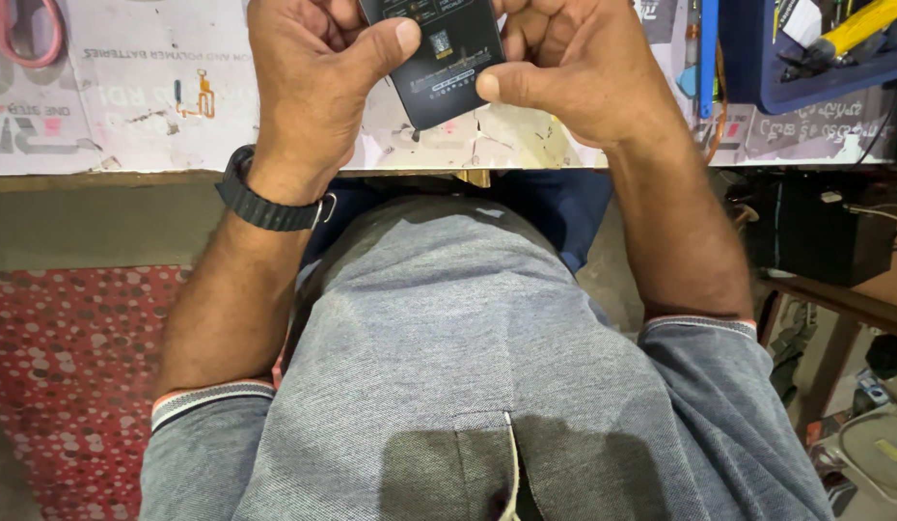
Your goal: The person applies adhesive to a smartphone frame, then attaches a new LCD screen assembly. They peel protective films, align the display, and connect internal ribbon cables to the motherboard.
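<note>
Nearest, we see our grey shirt (468, 386) and the black watch (260, 205) on our left wrist. Beyond, our left hand (309, 72) and right hand (574, 77) both grip a flat black battery (439, 63) between thumbs and curled fingers, above the table edge (130, 125). Farther right sits a blue tray (757, 87) of tools.
</note>
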